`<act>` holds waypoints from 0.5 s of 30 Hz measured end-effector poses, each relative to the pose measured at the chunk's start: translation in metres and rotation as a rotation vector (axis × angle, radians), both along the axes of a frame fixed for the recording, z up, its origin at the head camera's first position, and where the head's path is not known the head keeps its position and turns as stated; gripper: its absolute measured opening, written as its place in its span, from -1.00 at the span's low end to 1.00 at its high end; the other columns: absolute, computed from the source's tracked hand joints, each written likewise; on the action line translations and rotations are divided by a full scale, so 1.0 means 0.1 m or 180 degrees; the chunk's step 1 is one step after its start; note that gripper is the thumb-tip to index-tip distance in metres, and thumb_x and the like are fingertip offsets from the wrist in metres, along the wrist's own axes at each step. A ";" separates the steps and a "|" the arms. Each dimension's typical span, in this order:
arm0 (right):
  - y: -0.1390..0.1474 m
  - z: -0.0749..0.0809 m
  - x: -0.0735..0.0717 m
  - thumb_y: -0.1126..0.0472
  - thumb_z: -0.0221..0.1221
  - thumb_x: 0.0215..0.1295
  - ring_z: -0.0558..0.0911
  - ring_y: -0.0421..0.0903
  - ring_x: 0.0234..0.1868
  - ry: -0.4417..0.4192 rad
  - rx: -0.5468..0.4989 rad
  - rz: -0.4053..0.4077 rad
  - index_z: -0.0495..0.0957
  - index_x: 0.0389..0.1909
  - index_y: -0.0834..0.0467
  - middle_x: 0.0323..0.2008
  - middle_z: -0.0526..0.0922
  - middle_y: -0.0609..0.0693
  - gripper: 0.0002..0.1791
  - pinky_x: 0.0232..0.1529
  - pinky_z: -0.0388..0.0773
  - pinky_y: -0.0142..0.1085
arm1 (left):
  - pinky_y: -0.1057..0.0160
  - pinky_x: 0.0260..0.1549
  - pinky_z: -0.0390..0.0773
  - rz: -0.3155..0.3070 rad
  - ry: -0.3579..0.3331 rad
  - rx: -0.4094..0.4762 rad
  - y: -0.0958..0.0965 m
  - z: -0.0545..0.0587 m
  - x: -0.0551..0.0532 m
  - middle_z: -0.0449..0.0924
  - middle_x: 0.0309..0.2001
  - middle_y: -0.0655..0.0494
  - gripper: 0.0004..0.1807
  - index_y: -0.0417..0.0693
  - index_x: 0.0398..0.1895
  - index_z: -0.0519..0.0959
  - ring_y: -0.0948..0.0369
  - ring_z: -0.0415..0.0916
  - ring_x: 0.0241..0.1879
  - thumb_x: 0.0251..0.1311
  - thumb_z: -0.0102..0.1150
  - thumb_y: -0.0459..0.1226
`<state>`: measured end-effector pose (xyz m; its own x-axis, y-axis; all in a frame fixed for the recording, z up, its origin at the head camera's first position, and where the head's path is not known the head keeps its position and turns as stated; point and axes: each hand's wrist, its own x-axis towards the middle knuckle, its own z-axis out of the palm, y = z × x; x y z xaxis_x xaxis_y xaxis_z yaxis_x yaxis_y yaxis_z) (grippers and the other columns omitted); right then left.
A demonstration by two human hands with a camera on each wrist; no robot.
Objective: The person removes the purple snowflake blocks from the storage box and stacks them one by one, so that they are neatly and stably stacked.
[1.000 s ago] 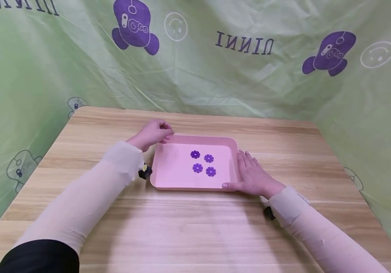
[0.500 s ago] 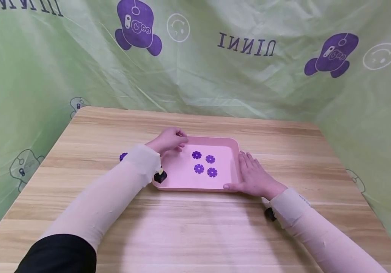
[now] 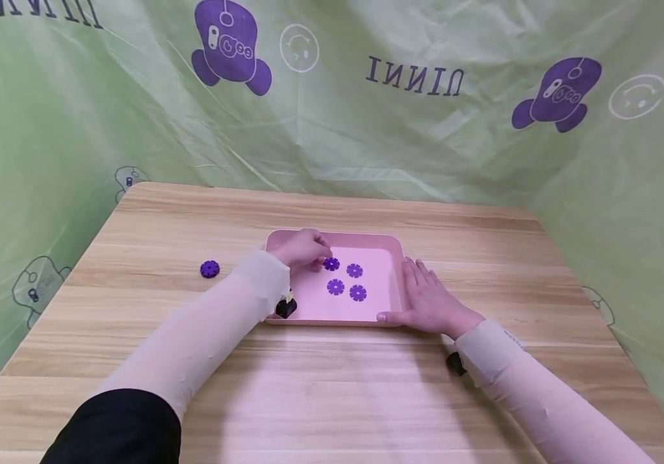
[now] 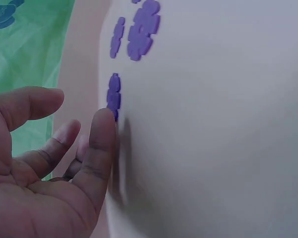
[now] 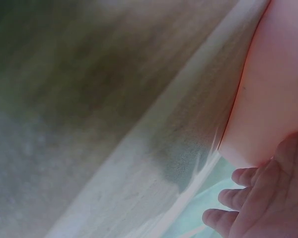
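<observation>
On the table [image 3: 332,386], a pink tray [image 3: 346,310] is apparently steadied along its right edge by the outstretched right hand [image 3: 430,301]. The left hand [image 3: 303,249], fingers parted, grasping nothing, adjoins the far-left notched purple disc [image 3: 332,264] of four within; a fifth disc [image 3: 210,269] lies toward the table's left edge.

Four flat purple notched discs [image 3: 340,288] in a pink rectangular tray [image 3: 314,307], another purple piece [image 3: 210,269] left of it

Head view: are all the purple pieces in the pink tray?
No, at least one purple piece lies on the wooden table, outside the pink tray.
</observation>
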<state>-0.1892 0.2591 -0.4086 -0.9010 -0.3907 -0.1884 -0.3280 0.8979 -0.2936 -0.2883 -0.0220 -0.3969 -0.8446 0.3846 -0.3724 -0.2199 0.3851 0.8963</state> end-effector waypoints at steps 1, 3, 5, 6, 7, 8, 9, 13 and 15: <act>0.00 0.00 0.00 -0.46 0.24 0.22 -0.16 0.47 0.55 0.0000 0.0001 0.0001 -0.22 0.53 0.57 0.55 -0.17 0.51 0.41 0.51 -0.18 0.25 | 0.22 -0.17 0.65 -0.0005 0.0013 -0.0039 0.00 -0.01 0.01 0.51 -0.20 -0.10 -0.83 -0.34 -0.03 0.46 0.20 0.49 -0.39 0.38 0.15 -0.49; -0.01 0.00 0.00 -0.47 0.24 0.22 -0.16 0.47 0.55 -0.0003 -0.0001 0.0003 -0.22 0.53 0.57 0.55 -0.17 0.51 0.41 0.51 -0.18 0.25 | 0.28 -0.23 0.64 -0.0033 0.0048 -0.0149 0.00 -0.04 0.00 0.53 -0.17 -0.09 -0.83 -0.32 -0.03 0.47 0.21 0.51 -0.39 0.37 0.17 -0.48; -0.01 0.00 0.00 -0.47 0.24 0.22 -0.16 0.47 0.55 -0.0011 -0.0012 -0.0002 -0.22 0.53 0.56 0.55 -0.17 0.51 0.42 0.51 -0.19 0.25 | 0.33 -0.30 0.60 -0.0073 0.0110 -0.0250 -0.01 -0.07 -0.02 0.55 -0.21 -0.06 -0.84 -0.30 -0.05 0.49 0.22 0.50 -0.40 0.36 0.18 -0.47; -0.01 0.00 -0.01 -0.47 0.24 0.21 -0.16 0.47 0.55 -0.0014 -0.0020 -0.0004 -0.23 0.53 0.56 0.55 -0.17 0.51 0.42 0.51 -0.19 0.25 | 0.35 -0.32 0.59 -0.0089 0.0139 -0.0294 -0.01 -0.08 -0.02 0.55 -0.22 -0.04 -0.83 -0.29 -0.05 0.49 0.24 0.50 -0.41 0.35 0.18 -0.46; -0.01 0.00 -0.01 -0.48 0.24 0.21 -0.16 0.47 0.55 -0.0016 -0.0025 -0.0005 -0.23 0.53 0.56 0.55 -0.17 0.51 0.42 0.51 -0.19 0.25 | 0.36 -0.34 0.56 -0.0100 0.0159 -0.0327 -0.01 -0.09 -0.02 0.55 -0.24 -0.02 -0.83 -0.29 -0.05 0.50 0.24 0.49 -0.41 0.34 0.19 -0.47; -0.01 -0.01 -0.01 -0.48 0.23 0.21 -0.16 0.47 0.55 -0.0017 -0.0028 -0.0008 -0.24 0.54 0.56 0.56 -0.17 0.51 0.42 0.51 -0.19 0.25 | 0.37 -0.35 0.54 -0.0120 0.0186 -0.0368 0.00 -0.09 -0.03 0.55 -0.26 -0.01 -0.81 -0.30 -0.03 0.50 0.25 0.47 -0.42 0.33 0.19 -0.47; -0.01 -0.01 -0.01 -0.48 0.24 0.21 -0.16 0.47 0.55 -0.0015 -0.0037 -0.0010 -0.24 0.54 0.55 0.55 -0.17 0.51 0.43 0.51 -0.19 0.25 | 0.38 -0.37 0.52 -0.0142 0.0220 -0.0416 0.00 -0.09 -0.02 0.55 -0.29 0.01 -0.79 -0.31 -0.01 0.51 0.26 0.46 -0.44 0.33 0.19 -0.47; -0.01 -0.01 -0.01 -0.47 0.24 0.22 -0.16 0.46 0.55 -0.0004 -0.0047 -0.0021 -0.24 0.54 0.55 0.56 -0.17 0.50 0.42 0.51 -0.19 0.25 | 0.39 -0.40 0.46 -0.0254 0.0380 -0.0640 0.03 -0.08 -0.01 0.60 -0.28 -0.02 -0.63 -0.36 0.16 0.53 0.28 0.42 -0.46 0.30 0.22 -0.46; -0.01 -0.02 -0.01 -0.46 0.24 0.22 -0.16 0.46 0.55 -0.0013 -0.0058 -0.0031 -0.24 0.54 0.55 0.56 -0.17 0.50 0.42 0.51 -0.19 0.25 | 0.39 -0.39 0.47 -0.0330 0.0480 -0.0783 0.04 -0.09 -0.01 0.64 -0.17 -0.06 -0.57 -0.35 0.22 0.54 0.27 0.43 -0.44 0.28 0.25 -0.45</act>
<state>-0.1903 0.2577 -0.4104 -0.9040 -0.3855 -0.1851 -0.3182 0.8955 -0.3112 -0.2897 -0.0177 -0.4057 -0.8584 0.3854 -0.3385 -0.0397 0.6080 0.7930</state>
